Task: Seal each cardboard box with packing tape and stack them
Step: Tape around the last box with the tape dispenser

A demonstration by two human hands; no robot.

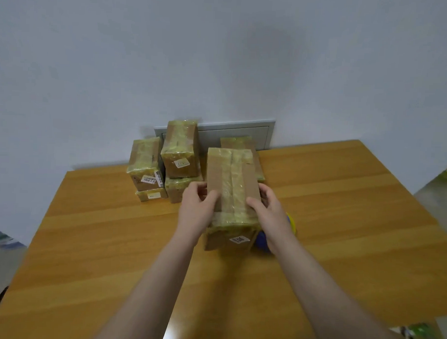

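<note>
Both hands grip one taped cardboard box [232,179] at the middle of the wooden table [342,211]: the left hand [197,206] curls round its left edge and the right hand [269,209] round its right edge, thumbs on the yellowish tape on top. I cannot tell whether the box rests on the table or hangs just above it. Behind it, by the wall, stand taped boxes in a left stack [146,164] and a taller stack [181,150], another box [240,142] sits directly behind, and a blue and yellow object [263,243] shows under the right wrist.
</note>
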